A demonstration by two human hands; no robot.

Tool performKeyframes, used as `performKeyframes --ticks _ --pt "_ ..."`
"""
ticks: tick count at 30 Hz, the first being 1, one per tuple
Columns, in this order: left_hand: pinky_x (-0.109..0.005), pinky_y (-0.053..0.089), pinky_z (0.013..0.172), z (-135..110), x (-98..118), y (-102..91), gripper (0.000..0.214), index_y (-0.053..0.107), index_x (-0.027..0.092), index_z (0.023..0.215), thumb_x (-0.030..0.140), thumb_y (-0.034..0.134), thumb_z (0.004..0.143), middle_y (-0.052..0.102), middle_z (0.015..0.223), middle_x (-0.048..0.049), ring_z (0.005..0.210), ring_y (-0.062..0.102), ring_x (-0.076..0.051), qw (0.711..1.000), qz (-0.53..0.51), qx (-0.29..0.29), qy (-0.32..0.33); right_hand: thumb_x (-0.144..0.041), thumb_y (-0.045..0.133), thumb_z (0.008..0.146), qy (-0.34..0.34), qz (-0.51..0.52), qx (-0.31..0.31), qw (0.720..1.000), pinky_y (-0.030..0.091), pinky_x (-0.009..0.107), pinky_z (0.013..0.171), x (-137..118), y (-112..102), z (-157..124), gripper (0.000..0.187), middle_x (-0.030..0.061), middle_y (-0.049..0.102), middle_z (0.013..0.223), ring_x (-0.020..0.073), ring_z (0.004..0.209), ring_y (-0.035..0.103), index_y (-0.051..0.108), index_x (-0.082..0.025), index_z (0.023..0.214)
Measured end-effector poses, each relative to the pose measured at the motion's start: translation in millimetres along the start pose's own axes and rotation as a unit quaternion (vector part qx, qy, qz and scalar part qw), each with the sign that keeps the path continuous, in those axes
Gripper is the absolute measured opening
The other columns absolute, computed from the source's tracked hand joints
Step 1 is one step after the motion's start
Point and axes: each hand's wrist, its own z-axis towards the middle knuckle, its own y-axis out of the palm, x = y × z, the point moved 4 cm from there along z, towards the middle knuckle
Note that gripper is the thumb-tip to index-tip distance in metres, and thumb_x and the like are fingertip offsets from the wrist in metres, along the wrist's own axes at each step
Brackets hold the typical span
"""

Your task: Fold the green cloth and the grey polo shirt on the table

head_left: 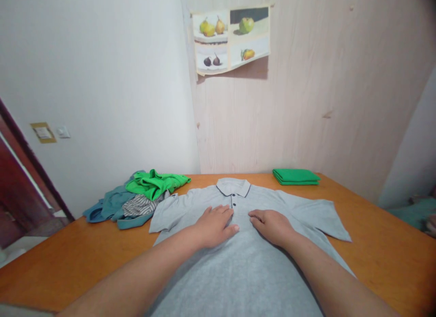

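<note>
A light grey short-sleeved polo shirt (231,271) lies spread face up on the table, with its collar at the far end and dark buttons on the placket. My left hand (215,226) rests flat on the chest of the shirt, left of the placket, fingers stretched and thumb apart. Just right of the placket, my right hand (272,226) lies on the same fabric, its fingers slightly bent and its thumb a little apart from them. Neither hand grips the cloth visibly. The shirt's lower hem is out of view.
On the orange-brown table (374,244), a loose pile of clothes (116,205) with a bright green garment (153,183) on top lies at the back left. A folded green garment (295,176) sits at the back right. Walls stand behind, with a fruit poster (231,40).
</note>
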Motion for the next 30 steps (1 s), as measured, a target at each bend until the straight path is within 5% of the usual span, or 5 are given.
performKeyframes --ticks 6,14,18,30 --pt "-0.055 0.029 0.112 20.8 23.2 10.9 0.054 0.048 0.024 0.14 0.056 0.031 0.1 0.045 0.151 -0.0109 0.141 0.036 -0.031 0.997 0.037 0.033 0.057 -0.039 0.043 0.094 -0.007 0.008 0.006 1.0 0.046 0.035 0.087 -0.5 -0.4 -0.6 0.039 0.0059 0.074 0.115 0.0254 0.109 0.066 0.07 -0.029 0.12" --pt "-0.052 0.031 0.112 12.8 9.1 18.7 0.061 0.044 0.023 0.144 0.06 0.027 0.099 0.039 0.155 -0.0121 0.143 0.036 -0.029 1.0 0.017 0.003 0.016 -0.039 0.046 0.093 0.016 0.034 -0.003 0.999 0.045 0.033 0.089 -1.9 -4.0 -0.6 0.037 0.0054 0.075 0.112 0.0247 0.11 0.065 0.071 -0.031 0.118" --pt "-0.045 0.038 0.107 16.0 9.8 14.8 0.058 0.048 0.022 0.14 0.059 0.03 0.099 0.05 0.146 -0.0115 0.133 0.047 -0.029 1.0 0.019 0.022 0.011 -0.04 0.046 0.093 0.013 0.037 0.002 0.999 0.044 0.033 0.09 -2.2 -4.6 -0.8 0.037 0.0055 0.075 0.113 0.0247 0.11 0.065 0.072 -0.031 0.117" --pt "-0.035 0.044 0.09 43.6 -6.9 13.7 0.03 0.068 0.024 0.107 0.025 0.04 0.098 0.063 0.107 -0.0082 0.103 0.057 -0.024 0.997 0.045 0.064 -0.025 -0.039 0.043 0.093 -0.001 0.023 0.011 1.0 0.046 0.034 0.085 -0.3 0.2 2.4 0.038 0.0063 0.075 0.113 0.0259 0.108 0.066 0.072 -0.03 0.117"
